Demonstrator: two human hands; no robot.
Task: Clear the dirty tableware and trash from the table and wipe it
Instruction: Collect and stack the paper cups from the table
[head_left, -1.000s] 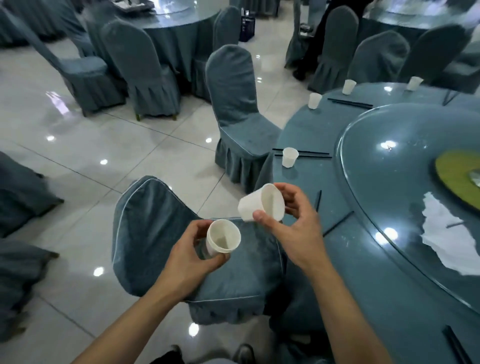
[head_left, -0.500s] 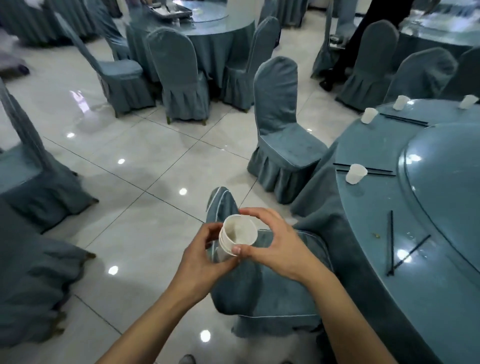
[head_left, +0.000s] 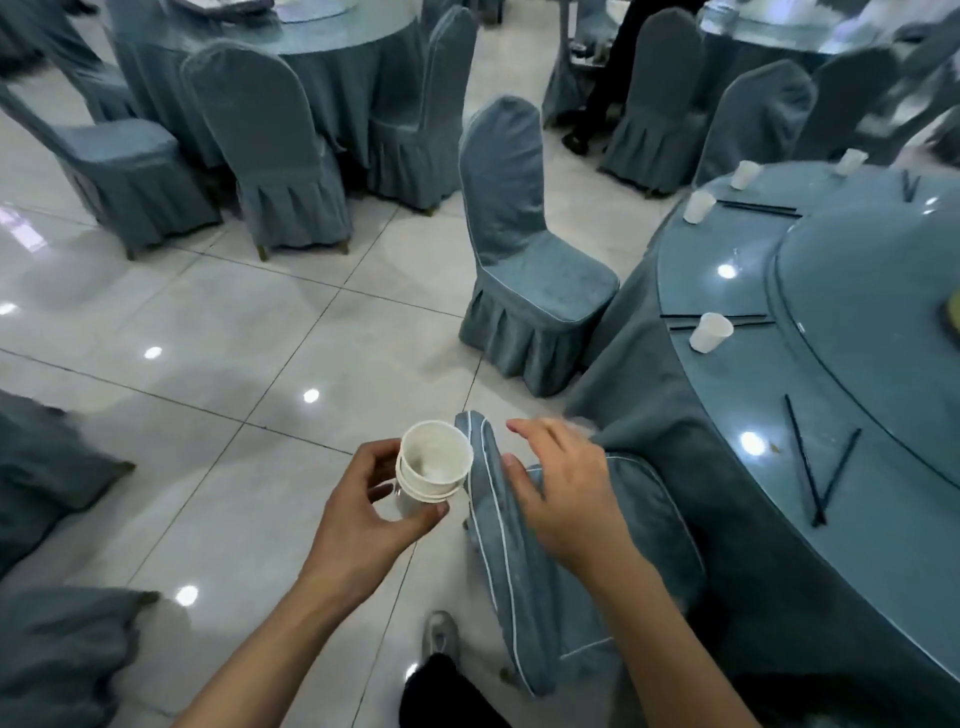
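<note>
My left hand (head_left: 363, 514) grips a stack of white paper cups (head_left: 431, 470), nested one inside the other, over the floor. My right hand (head_left: 566, 488) hovers just right of the stack, fingers spread and holding nothing, above a chair back. On the round blue table (head_left: 727, 415) at the right a white paper cup (head_left: 710, 332) stands between black chopsticks (head_left: 719, 319). A crossed pair of chopsticks (head_left: 815, 462) lies nearer me. More white cups (head_left: 698, 207) stand along the far rim.
A blue covered chair (head_left: 545, 551) stands right under my hands. Another chair (head_left: 524, 270) faces the table farther back. A glass turntable (head_left: 893, 312) fills the table's middle. Other tables and chairs ring the tiled floor (head_left: 208, 338). A person's dark legs (head_left: 608, 98) stand at the back.
My right hand pushed its cup into the cup in my left hand, then let go and drew away to the right. The view swung left, away from the table.
</note>
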